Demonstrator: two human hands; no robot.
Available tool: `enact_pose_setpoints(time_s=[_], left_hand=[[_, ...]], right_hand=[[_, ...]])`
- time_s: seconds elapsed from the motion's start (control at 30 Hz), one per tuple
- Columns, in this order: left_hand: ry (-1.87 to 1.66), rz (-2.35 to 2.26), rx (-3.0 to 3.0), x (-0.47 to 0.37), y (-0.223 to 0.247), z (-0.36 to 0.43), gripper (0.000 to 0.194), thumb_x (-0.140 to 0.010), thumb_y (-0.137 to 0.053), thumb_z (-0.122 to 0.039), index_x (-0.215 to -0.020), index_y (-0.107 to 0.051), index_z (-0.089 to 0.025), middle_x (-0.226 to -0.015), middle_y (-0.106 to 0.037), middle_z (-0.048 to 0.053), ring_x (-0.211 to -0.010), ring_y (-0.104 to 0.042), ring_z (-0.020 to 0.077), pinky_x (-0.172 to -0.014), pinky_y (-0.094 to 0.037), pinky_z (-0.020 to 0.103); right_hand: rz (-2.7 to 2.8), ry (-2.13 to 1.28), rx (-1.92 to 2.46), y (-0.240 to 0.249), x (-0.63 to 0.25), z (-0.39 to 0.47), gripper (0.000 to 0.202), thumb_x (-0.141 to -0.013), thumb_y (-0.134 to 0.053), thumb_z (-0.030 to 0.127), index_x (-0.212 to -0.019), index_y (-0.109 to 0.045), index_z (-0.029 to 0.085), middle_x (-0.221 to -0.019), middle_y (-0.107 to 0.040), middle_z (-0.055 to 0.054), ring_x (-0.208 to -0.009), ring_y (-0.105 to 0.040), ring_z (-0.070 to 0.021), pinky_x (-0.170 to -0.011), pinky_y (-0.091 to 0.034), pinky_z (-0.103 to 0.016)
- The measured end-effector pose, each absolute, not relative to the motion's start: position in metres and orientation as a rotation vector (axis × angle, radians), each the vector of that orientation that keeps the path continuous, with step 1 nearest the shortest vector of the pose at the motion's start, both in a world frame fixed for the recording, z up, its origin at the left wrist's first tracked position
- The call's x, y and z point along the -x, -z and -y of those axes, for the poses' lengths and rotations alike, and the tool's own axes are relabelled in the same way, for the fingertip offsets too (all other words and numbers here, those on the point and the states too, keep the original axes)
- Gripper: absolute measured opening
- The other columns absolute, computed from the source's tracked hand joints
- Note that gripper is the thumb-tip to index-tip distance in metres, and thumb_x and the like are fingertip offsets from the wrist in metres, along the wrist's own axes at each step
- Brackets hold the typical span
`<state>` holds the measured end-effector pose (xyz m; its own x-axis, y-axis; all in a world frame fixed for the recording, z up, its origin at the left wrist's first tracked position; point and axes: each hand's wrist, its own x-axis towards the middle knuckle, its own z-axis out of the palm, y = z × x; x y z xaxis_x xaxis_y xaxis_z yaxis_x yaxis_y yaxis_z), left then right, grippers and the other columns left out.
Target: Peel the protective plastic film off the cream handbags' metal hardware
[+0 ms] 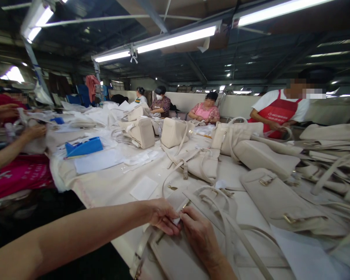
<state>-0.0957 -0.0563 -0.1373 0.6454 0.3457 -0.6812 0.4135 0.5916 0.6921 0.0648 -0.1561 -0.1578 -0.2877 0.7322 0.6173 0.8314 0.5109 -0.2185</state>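
Observation:
A cream handbag (175, 258) lies on the table right in front of me, its long straps trailing off to the right. My left hand (165, 217) is closed over the bag's upper edge, fingers pinching a small white piece (176, 221) that looks like paper or thin wrap. Fingertips nearly meeting it, my right hand (197, 230) is also closed beside a gold-coloured metal fitting (186, 205). What the right fingers grip is hidden behind them. A loose gold-coloured metal part (172, 187) lies just beyond the bag.
More cream bags (282, 198) crowd the right side, and others (144, 132) stand farther back. A blue holder (84, 147) and white paper sheets (144, 188) lie on the covered table (105, 186). Co-workers (280, 111) are around it, one (20, 163) close on the left.

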Motion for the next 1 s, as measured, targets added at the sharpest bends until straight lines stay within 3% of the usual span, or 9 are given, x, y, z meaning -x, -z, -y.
enact_pose_setpoints(time_s=[0.2, 0.33, 0.5, 0.6, 0.7, 0.87, 1.0], left_hand=[[0.02, -0.943, -0.98, 0.092, 0.129, 0.065, 0.013, -0.081, -0.057, -0.016, -0.073, -0.066, -0.009, -0.064, -0.069, 0.008, -0.059, -0.07, 0.0158, -0.053, -0.058, 0.022], [0.007, -0.982, -0.976, 0.091, 0.127, 0.068, 0.012, -0.08, -0.057, -0.014, -0.07, -0.062, -0.01, -0.062, -0.069, 0.009, -0.057, -0.07, 0.0162, -0.052, -0.058, 0.022], [-0.028, -1.004, -0.982, 0.092, 0.121, 0.075, 0.007, -0.078, -0.055, -0.01, -0.072, -0.058, -0.012, -0.062, -0.07, 0.01, -0.056, -0.07, 0.0172, -0.049, -0.058, 0.023], [-0.057, -1.011, -0.983, 0.093, 0.118, 0.08, 0.005, -0.076, -0.055, -0.009, -0.073, -0.056, -0.013, -0.063, -0.07, 0.01, -0.054, -0.07, 0.0186, -0.045, -0.057, 0.023], [-0.091, -1.015, -0.973, 0.092, 0.117, 0.082, 0.005, -0.075, -0.055, -0.009, -0.073, -0.055, -0.014, -0.063, -0.07, 0.009, -0.055, -0.07, 0.0182, -0.044, -0.056, 0.022], [-0.06, -0.99, -0.947, 0.092, 0.115, 0.081, 0.009, -0.074, -0.051, -0.008, -0.07, -0.058, -0.013, -0.061, -0.069, 0.008, -0.054, -0.07, 0.0173, -0.043, -0.056, 0.021], [-0.036, -0.996, -0.931, 0.093, 0.116, 0.076, 0.009, -0.071, -0.053, -0.008, -0.068, -0.061, -0.012, -0.06, -0.069, 0.009, -0.053, -0.069, 0.0174, -0.044, -0.055, 0.022]], right_hand=[[2.046, 0.267, 1.302, 0.158, -0.063, 0.155, 0.019, -0.08, -0.054, 0.004, -0.077, -0.061, 0.022, -0.077, -0.064, 0.0, -0.063, -0.059, -0.012, -0.057, -0.041, -0.02], [2.036, 0.212, 1.324, 0.155, -0.062, 0.154, 0.021, -0.079, -0.051, 0.003, -0.074, -0.061, 0.021, -0.079, -0.065, -0.002, -0.067, -0.06, -0.0135, -0.059, -0.043, -0.02], [1.734, -0.266, 1.39, 0.147, -0.067, 0.161, 0.019, -0.086, -0.046, 0.019, -0.096, -0.063, 0.021, -0.086, -0.067, -0.005, -0.077, -0.064, -0.0174, -0.07, -0.049, -0.026], [1.456, -0.702, 1.59, 0.144, -0.068, 0.172, 0.023, -0.089, -0.046, 0.036, -0.086, -0.063, 0.02, -0.071, -0.065, -0.003, -0.061, -0.061, -0.0167, -0.057, -0.048, -0.026], [1.286, -0.981, 1.716, 0.141, -0.06, 0.179, 0.032, -0.089, -0.042, 0.041, -0.079, -0.063, 0.02, -0.058, -0.058, 0.001, -0.043, -0.049, -0.0132, -0.042, -0.039, -0.024], [1.485, -0.591, 1.529, 0.137, -0.048, 0.181, 0.02, -0.084, -0.053, 0.029, -0.08, -0.07, 0.02, -0.073, -0.065, -0.003, -0.068, -0.06, -0.017, -0.063, -0.045, -0.026], [1.673, -0.551, 1.396, 0.141, -0.049, 0.181, 0.022, -0.088, -0.05, 0.02, -0.086, -0.072, 0.023, -0.083, -0.065, -0.004, -0.076, -0.063, -0.0163, -0.07, -0.046, -0.024]])
